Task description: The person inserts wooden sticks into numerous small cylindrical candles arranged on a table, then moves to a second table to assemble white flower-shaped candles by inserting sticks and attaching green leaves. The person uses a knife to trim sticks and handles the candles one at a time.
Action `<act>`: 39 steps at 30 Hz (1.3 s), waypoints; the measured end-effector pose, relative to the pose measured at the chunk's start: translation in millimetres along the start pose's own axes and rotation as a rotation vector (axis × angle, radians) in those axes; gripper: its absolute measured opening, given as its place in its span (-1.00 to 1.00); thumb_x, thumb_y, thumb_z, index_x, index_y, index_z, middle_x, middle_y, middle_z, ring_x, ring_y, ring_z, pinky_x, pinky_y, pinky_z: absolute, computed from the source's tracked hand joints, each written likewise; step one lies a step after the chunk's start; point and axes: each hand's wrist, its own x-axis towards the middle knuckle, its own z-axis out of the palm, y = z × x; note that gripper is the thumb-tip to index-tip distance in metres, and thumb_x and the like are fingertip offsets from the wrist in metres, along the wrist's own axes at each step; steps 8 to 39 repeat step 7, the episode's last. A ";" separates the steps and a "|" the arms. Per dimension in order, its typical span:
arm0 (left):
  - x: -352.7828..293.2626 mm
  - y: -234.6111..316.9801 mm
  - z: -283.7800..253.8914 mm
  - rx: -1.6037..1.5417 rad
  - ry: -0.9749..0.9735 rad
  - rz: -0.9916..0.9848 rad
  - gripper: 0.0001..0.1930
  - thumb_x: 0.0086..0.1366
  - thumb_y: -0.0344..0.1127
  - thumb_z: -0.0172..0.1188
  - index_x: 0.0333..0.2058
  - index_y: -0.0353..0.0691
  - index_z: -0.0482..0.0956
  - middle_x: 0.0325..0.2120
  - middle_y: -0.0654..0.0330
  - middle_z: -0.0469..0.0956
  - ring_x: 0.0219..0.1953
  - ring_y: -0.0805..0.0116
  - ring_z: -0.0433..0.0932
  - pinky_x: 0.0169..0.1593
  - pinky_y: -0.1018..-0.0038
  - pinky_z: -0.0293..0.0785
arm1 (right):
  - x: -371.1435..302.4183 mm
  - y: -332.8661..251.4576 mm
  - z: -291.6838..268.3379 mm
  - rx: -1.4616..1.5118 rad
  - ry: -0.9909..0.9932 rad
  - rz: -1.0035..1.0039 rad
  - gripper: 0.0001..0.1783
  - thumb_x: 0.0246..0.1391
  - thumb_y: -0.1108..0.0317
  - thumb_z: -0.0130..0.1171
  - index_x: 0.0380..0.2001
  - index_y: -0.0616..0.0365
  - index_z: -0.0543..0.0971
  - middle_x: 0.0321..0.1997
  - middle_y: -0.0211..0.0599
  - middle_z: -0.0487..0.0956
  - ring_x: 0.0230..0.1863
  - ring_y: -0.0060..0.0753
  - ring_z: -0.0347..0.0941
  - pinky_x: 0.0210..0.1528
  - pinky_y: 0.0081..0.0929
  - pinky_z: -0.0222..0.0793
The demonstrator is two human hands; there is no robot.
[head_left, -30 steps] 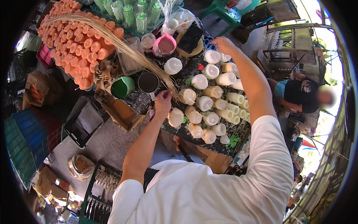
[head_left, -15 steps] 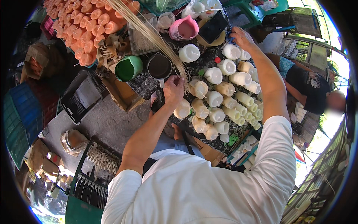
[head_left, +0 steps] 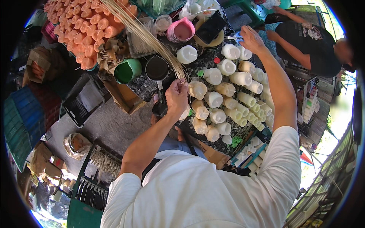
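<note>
My left hand [head_left: 177, 97] is closed in a pinch at the near end of a bundle of long pale wick strands [head_left: 152, 38]. Cream and white candles [head_left: 197, 90] stand just right of those fingers. Farther off on the right, my right hand [head_left: 252, 40] is closed around what looks like a pair of scissors [head_left: 236, 37], with a blue handle and a shiny part pointing left. White candles [head_left: 230, 51] stand just below it. Both palms are turned away, so the exact grip is partly hidden.
Orange candles [head_left: 91, 26] crowd the far left. Near the wicks are a green pitcher [head_left: 138, 66], a dark pot [head_left: 157, 68], a pink container [head_left: 181, 29] and a dark phone [head_left: 211, 27]. Another person [head_left: 308, 43] is at the right. A black crate [head_left: 83, 99] lies left.
My right hand has shifted slightly right, and the scissors-like tool shows more plainly. My left hand stays by the wick ends. The other person has moved toward the far side.
</note>
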 end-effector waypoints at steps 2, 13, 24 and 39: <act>-7.8 20.5 -3.1 -0.169 -0.042 -0.069 -0.79 0.49 -0.38 0.11 -0.01 -0.39 0.52 -0.45 0.23 0.60 -0.47 0.54 0.52 -0.36 0.60 0.47 | -16.8 2.1 -17.1 0.040 -0.089 0.186 -0.63 -0.09 0.28 0.43 -0.27 0.34 0.62 -0.16 -0.10 0.50 -0.04 -0.10 0.52 0.09 -0.27 0.47; -23.1 50.9 -15.3 -0.389 -0.122 -0.178 -0.78 0.49 -0.39 0.11 0.02 -0.37 0.50 -0.45 0.22 0.59 -0.48 0.49 0.53 -0.38 0.55 0.47 | -46.5 -15.5 -50.0 0.460 -0.092 0.625 -0.61 0.01 0.28 0.40 -0.10 0.23 0.68 -0.02 -0.03 0.57 0.02 -0.20 0.55 0.11 -0.37 0.46; -23.1 50.9 -15.3 -0.389 -0.122 -0.178 -0.78 0.49 -0.39 0.11 0.02 -0.37 0.50 -0.45 0.22 0.59 -0.48 0.49 0.53 -0.38 0.55 0.47 | -46.5 -15.5 -50.0 0.460 -0.092 0.625 -0.61 0.01 0.28 0.40 -0.10 0.23 0.68 -0.02 -0.03 0.57 0.02 -0.20 0.55 0.11 -0.37 0.46; -23.1 50.9 -15.3 -0.389 -0.122 -0.178 -0.78 0.49 -0.39 0.11 0.02 -0.37 0.50 -0.45 0.22 0.59 -0.48 0.49 0.53 -0.38 0.55 0.47 | -46.5 -15.5 -50.0 0.460 -0.092 0.625 -0.61 0.01 0.28 0.40 -0.10 0.23 0.68 -0.02 -0.03 0.57 0.02 -0.20 0.55 0.11 -0.37 0.46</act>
